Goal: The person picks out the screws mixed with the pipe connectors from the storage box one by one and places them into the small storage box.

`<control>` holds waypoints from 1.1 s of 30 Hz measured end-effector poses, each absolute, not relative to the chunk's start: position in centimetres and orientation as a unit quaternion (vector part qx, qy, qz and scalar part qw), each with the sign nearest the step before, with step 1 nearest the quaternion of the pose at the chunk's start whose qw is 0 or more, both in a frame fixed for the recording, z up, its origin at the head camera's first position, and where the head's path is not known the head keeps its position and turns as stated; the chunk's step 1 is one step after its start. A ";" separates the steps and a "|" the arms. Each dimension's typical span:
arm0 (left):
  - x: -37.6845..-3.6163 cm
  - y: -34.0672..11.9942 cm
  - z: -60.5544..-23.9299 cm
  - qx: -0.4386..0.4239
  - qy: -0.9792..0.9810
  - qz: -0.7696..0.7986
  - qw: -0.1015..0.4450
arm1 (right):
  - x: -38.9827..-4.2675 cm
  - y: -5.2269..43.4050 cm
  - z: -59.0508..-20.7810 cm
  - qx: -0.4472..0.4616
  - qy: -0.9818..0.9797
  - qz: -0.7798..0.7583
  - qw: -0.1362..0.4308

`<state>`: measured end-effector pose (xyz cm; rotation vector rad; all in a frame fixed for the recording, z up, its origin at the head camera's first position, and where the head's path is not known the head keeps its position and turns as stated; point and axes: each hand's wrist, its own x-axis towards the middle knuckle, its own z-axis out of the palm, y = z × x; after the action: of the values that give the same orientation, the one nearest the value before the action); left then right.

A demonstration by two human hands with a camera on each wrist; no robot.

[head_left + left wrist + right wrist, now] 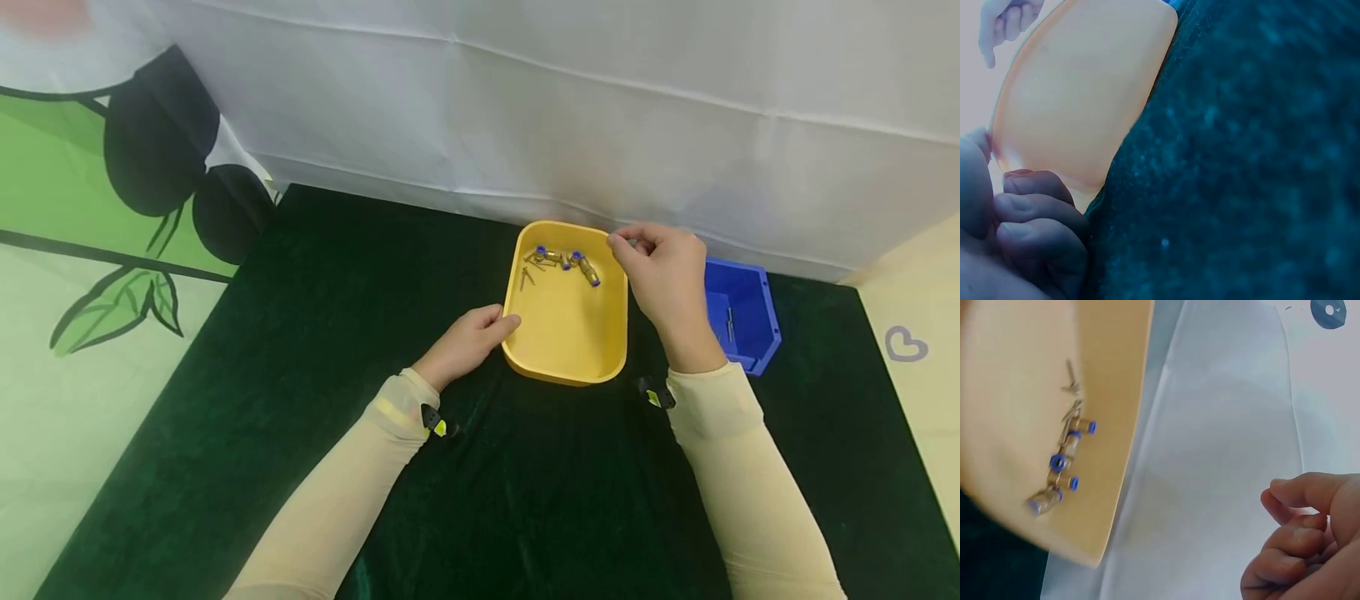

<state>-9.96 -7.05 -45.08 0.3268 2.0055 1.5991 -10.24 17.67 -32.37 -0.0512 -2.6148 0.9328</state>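
Note:
My left hand grips the left wall of a yellow plastic tray, thumb over the rim and fingers on the outside. At the tray's far end lie several brass push-in fittings with blue collars. Beside them are a few thin screws. My right hand is raised by the tray's far right corner. Its thumb and index finger come together at the tips, and the other fingers curl toward the palm. Nothing shows between those fingertips in the right wrist view.
A blue parts bin stands right of the tray, partly behind my right hand, with a few screws inside. Dark green cloth covers the table. A white cloth wall rises along the back edge.

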 end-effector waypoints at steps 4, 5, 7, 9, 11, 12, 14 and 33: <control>-10.0 -7.0 -45.1 0.129 0.745 0.596 0.269 | -10.9 16.7 -32.2 -0.016 -0.921 0.351 0.169; -10.0 -7.0 -45.2 0.129 0.746 0.596 0.269 | -11.1 16.5 -32.2 -0.015 -0.920 0.357 0.163; -10.0 -7.0 -45.2 0.128 0.747 0.594 0.269 | -11.4 16.1 -32.2 -0.016 -0.919 0.364 0.150; -9.9 -7.0 -45.3 0.127 0.749 0.593 0.268 | -11.7 15.7 -32.3 -0.014 -0.918 0.371 0.137; -9.9 -7.0 -45.4 0.127 0.750 0.591 0.269 | -12.0 15.3 -32.5 -0.014 -0.919 0.374 0.126; -9.9 -7.0 -45.5 0.127 0.751 0.590 0.269 | -12.1 15.1 -32.6 -0.014 -0.918 0.377 0.122; -9.9 -7.0 -45.5 0.129 0.751 0.589 0.270 | -12.3 14.8 -32.7 -0.012 -0.916 0.384 0.118; -10.5 -6.4 -45.3 0.133 0.755 0.591 0.251 | -15.8 13.1 -35.2 -0.011 -0.918 0.397 0.012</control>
<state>-10.45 -6.41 -45.31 0.3628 2.0549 1.6089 -15.81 13.06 -35.24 -0.0338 -2.8611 1.2362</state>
